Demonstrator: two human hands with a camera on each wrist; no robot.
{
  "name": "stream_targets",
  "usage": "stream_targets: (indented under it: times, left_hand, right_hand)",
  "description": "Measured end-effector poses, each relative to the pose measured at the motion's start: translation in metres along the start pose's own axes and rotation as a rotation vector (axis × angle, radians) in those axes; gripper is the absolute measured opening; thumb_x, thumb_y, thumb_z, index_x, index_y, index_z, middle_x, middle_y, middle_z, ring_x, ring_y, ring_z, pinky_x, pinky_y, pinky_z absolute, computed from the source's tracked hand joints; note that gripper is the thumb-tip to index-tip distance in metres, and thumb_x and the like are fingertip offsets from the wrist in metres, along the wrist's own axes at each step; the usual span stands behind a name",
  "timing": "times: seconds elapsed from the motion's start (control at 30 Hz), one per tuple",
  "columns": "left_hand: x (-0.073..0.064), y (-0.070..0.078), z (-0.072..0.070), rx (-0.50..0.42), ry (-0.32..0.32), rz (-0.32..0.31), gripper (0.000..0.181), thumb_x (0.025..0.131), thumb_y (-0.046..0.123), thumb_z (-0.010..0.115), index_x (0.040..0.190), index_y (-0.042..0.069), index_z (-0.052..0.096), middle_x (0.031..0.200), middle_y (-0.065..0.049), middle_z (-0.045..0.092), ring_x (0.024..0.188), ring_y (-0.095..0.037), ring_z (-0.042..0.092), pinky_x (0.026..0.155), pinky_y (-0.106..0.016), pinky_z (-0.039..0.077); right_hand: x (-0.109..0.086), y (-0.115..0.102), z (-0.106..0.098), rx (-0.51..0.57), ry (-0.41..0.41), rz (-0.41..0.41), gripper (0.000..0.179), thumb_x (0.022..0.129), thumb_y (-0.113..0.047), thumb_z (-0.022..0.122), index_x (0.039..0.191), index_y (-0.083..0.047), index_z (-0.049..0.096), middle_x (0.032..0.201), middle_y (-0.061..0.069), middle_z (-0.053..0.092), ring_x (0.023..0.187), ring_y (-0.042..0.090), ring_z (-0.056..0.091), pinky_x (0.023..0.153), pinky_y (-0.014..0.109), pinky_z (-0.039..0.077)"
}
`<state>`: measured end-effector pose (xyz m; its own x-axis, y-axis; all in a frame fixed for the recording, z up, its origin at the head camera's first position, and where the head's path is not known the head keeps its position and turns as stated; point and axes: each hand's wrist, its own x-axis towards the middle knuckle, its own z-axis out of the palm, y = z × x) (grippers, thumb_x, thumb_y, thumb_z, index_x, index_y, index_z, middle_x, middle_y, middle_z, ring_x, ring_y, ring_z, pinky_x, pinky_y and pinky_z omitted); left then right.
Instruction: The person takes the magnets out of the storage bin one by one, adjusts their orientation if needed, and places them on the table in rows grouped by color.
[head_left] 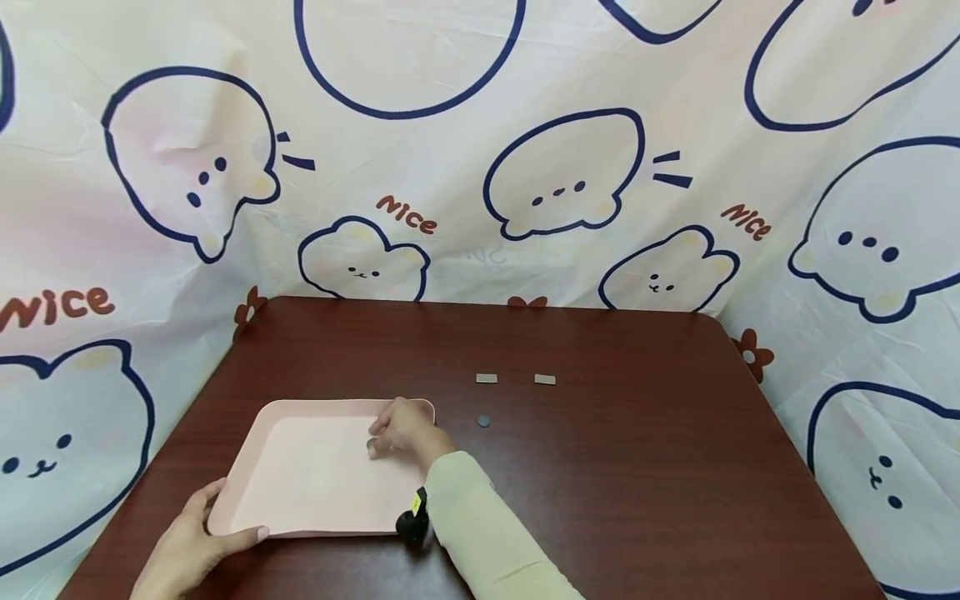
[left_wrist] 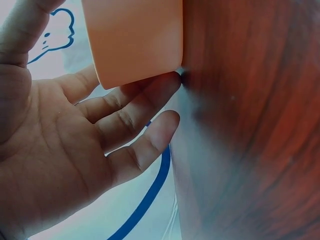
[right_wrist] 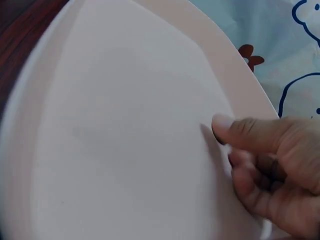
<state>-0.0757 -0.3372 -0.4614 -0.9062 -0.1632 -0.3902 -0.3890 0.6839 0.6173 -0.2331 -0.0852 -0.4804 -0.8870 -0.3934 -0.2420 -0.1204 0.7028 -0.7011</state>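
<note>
A pale pink rectangular tray (head_left: 315, 479) lies on the brown table. Its near left corner is held by my left hand (head_left: 187, 542), the thumb along the front rim and the fingers at the left side. In the left wrist view, the fingers (left_wrist: 132, 117) reach under the tray's corner (left_wrist: 137, 40). My right hand (head_left: 405, 429) is over the tray's right part, pinching a small dark grey disc (head_left: 371, 444) between thumb and fingertips. In the right wrist view, the thumb (right_wrist: 250, 132) mostly hides the disc, close over the tray floor.
Right of the tray, a similar grey disc (head_left: 483, 422) lies on the table (head_left: 637, 467). Two small light grey rectangular pieces (head_left: 487, 378) lie farther back, side by side. A cloth (head_left: 465, 183) printed with cartoon bears hangs behind and around the table.
</note>
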Motion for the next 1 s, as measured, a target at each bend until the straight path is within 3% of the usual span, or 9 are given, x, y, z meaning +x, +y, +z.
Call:
stream_targets:
  times: [0.2,0.47,0.7,0.83,1.0]
  left_hand:
    - [-0.001,0.003,0.0,-0.036,0.013,0.009,0.117,0.072,0.046,0.077,0.143,-0.01,0.003,0.138,-0.039,0.02,0.119,-0.045,0.028,0.092,-0.058,0.028]
    - [-0.003,0.001,0.0,-0.044,0.006,-0.009,0.117,0.072,0.047,0.077,0.143,-0.009,0.002,0.138,-0.039,0.019,0.12,-0.046,0.027,0.093,-0.06,0.027]
    - [-0.002,0.0,0.001,-0.018,0.015,0.005,0.115,0.073,0.047,0.075,0.142,-0.01,0.004,0.138,-0.04,0.019,0.12,-0.046,0.027,0.093,-0.06,0.027]
    - [-0.002,0.0,0.002,-0.028,0.006,0.007,0.114,0.074,0.047,0.075,0.142,-0.01,0.005,0.138,-0.04,0.019,0.12,-0.046,0.026,0.093,-0.059,0.026]
    - [-0.001,0.0,0.002,-0.042,0.017,0.026,0.113,0.074,0.045,0.076,0.143,-0.01,0.005,0.138,-0.038,0.021,0.119,-0.044,0.029,0.093,-0.057,0.027]
  right_hand:
    - [0.0,0.002,0.003,-0.161,0.043,-0.046,0.025,0.063,-0.025,0.088,0.086,-0.026,0.077,0.092,-0.019,0.06,0.092,0.0,0.052,0.078,0.013,0.039]
    - [-0.001,0.003,0.007,-0.196,0.06,-0.078,0.019,0.063,-0.026,0.088,0.079,-0.027,0.077,0.081,-0.021,0.061,0.082,-0.004,0.051,0.073,0.011,0.038]
    - [-0.004,0.006,0.011,-0.201,0.055,-0.166,0.013,0.067,-0.025,0.085,0.077,-0.022,0.077,0.08,-0.018,0.062,0.078,-0.003,0.051,0.066,0.011,0.04]
    - [-0.008,0.006,0.007,-0.164,0.016,-0.189,0.013,0.068,-0.019,0.085,0.078,-0.02,0.077,0.072,-0.018,0.061,0.067,-0.004,0.049,0.059,0.011,0.04]
    - [-0.012,0.002,-0.006,-0.075,-0.118,-0.266,0.017,0.071,-0.001,0.078,0.086,-0.01,0.076,0.076,-0.011,0.064,0.062,0.0,0.047,0.055,0.013,0.04]
